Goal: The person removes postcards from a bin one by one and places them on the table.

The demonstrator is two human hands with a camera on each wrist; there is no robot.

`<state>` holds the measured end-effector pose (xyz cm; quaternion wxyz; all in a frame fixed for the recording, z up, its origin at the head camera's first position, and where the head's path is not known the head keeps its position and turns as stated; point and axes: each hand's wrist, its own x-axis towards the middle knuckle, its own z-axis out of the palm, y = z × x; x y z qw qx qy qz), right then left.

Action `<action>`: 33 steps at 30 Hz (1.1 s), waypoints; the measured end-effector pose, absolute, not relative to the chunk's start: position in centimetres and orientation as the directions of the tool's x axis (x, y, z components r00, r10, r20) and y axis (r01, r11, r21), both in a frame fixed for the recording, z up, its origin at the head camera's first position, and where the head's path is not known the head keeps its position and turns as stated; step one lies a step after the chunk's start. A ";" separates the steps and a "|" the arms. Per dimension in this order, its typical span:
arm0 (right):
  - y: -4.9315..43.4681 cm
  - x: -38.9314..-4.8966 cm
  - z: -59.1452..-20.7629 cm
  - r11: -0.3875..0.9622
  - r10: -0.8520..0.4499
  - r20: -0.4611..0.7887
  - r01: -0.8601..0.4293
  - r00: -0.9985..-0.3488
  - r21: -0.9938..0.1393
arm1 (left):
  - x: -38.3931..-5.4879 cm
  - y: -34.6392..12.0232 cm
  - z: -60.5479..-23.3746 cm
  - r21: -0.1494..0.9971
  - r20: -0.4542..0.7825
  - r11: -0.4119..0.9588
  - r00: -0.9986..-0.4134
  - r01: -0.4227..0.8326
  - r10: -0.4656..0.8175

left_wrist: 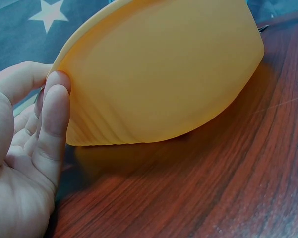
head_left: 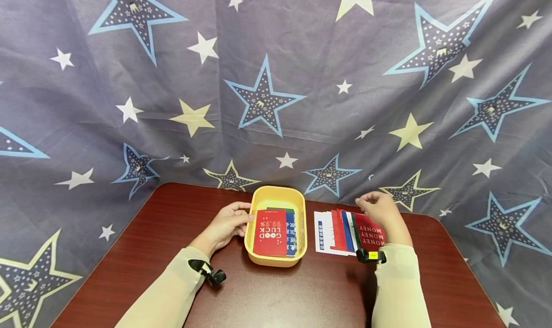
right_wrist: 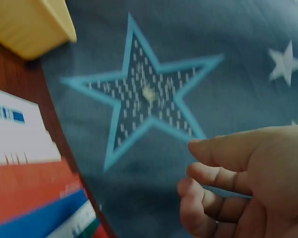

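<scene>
In the head view, my left hand (head_left: 227,225) pinches the left rim of a yellow plastic basin (head_left: 276,261); the left wrist view shows the thumb and fingers at the basin's edge (left_wrist: 163,74). Inside lie a red card (head_left: 269,244) lettered "GOOD LUCK" and a blue card (head_left: 292,234) partly under it, with a green edge behind. To the right, my right hand (head_left: 381,208) hovers at the far side of a fanned row of cards, fingers loosely bent, holding nothing. That row runs from white cards (head_left: 320,244) through red, blue and green to a red "MONEY" card (head_left: 370,232).
A dark red wooden table (head_left: 254,299) carries everything. Behind its far edge hangs a grey curtain (head_left: 310,112) printed with stars. Each wrist wears a small camera on a black strap.
</scene>
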<state>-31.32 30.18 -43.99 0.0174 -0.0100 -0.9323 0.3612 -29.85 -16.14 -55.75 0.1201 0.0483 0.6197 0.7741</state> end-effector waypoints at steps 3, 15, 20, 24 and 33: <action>28.5 -31.1 -43.3 0.739 -0.017 0.037 -0.038 -0.999 -0.673 | -29.9 -16.1 -55.8 0.972 -0.076 -0.198 -0.967 -0.126 0.245; 21.5 -30.0 -41.5 0.661 -0.224 0.058 -0.195 -0.973 -0.725 | -30.1 -16.0 -56.0 0.970 -0.074 -0.206 -0.966 -0.127 0.249; 17.5 -30.5 -40.8 0.643 -0.320 0.024 -0.236 -0.947 -0.729 | -30.1 -16.1 -55.9 0.971 -0.072 -0.207 -0.968 -0.124 0.241; 14.2 -31.6 -40.4 0.654 -0.377 -0.026 -0.246 -0.926 -0.715 | -30.0 -16.3 -55.8 0.970 -0.074 -0.208 -0.969 -0.125 0.237; 8.1 -33.7 -42.5 0.807 -0.353 -0.215 -0.180 -0.911 -0.563 | -29.9 -16.3 -56.1 0.972 -0.066 -0.202 -0.965 -0.120 0.253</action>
